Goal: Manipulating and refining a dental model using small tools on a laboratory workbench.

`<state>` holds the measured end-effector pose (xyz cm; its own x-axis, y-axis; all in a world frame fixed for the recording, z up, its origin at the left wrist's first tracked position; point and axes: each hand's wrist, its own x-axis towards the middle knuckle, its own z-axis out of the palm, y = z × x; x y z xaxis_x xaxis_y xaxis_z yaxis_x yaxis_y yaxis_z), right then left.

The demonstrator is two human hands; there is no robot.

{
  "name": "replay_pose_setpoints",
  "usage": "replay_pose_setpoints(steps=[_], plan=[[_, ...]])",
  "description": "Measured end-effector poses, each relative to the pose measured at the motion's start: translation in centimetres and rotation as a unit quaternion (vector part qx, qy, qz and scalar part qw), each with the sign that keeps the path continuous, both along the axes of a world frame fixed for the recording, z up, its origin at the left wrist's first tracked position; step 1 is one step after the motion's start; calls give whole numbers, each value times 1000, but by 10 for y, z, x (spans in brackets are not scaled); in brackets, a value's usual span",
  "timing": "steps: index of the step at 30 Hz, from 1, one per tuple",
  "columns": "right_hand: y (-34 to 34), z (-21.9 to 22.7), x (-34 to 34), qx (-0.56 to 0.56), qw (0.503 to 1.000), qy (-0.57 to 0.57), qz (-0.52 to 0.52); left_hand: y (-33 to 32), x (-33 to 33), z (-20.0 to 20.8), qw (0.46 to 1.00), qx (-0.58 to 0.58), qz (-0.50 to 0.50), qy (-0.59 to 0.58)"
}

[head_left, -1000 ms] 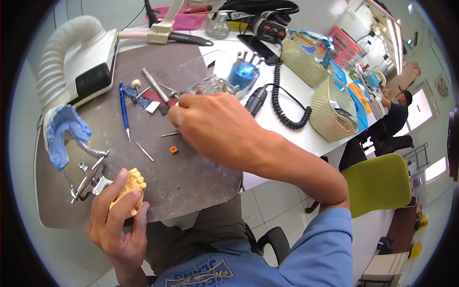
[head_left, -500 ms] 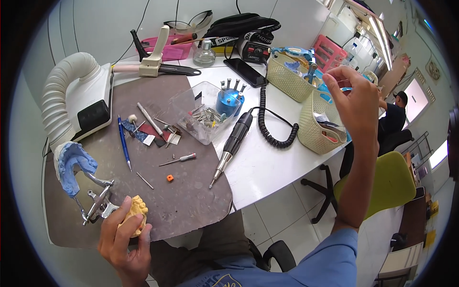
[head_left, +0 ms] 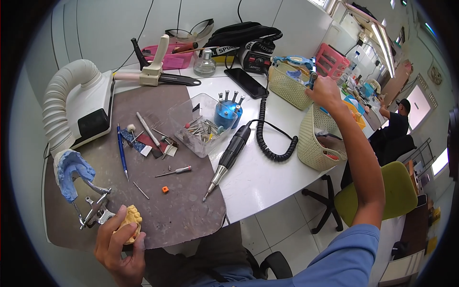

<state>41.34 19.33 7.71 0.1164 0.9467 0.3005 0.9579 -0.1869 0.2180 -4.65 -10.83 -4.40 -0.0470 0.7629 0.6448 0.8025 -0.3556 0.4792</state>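
Observation:
My left hand [head_left: 119, 246] grips a yellow dental model [head_left: 132, 220] with teeth, at the front edge of the brown mat. Beside it stands a metal articulator [head_left: 96, 206] carrying a blue dental cast [head_left: 71, 173]. Out to the right, my right hand [head_left: 326, 92] reaches over the cream baskets. Its fingers are bent and close together at the rim of the far basket [head_left: 289, 91], against a blue frame [head_left: 294, 60] lying across it. The fingertips are partly hidden, so I cannot make out what is between them.
A black rotary handpiece [head_left: 233, 152] with a coiled cord lies mid-table. Near it are a clear box [head_left: 203, 126] of burs and a blue bur holder [head_left: 227, 112]. A blue pencil [head_left: 123, 150] and an orange cube [head_left: 165, 189] lie on the mat [head_left: 186, 215]. A white suction hose [head_left: 60, 95] curves at left.
My right hand has come down and leftward from above the near basket to the far basket's rim, its fingers curling in. My left hand still holds the dental model.

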Motion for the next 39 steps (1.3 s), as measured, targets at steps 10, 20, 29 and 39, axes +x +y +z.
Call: replay_pose_setpoints(steps=[10, 20, 29, 39], plan=[[51, -3, 35, 25, 999, -19, 6, 3, 3, 9, 999, 27, 16, 35], [97, -9, 79, 49, 994, 68, 76, 6, 6, 7, 999, 26, 18, 18], [-142, 17, 33, 249, 921, 275, 121, 6, 7, 8, 999, 35, 29, 24], [-217, -109, -4, 182, 817, 538, 99, 4, 6, 7, 998, 48, 5, 32]])
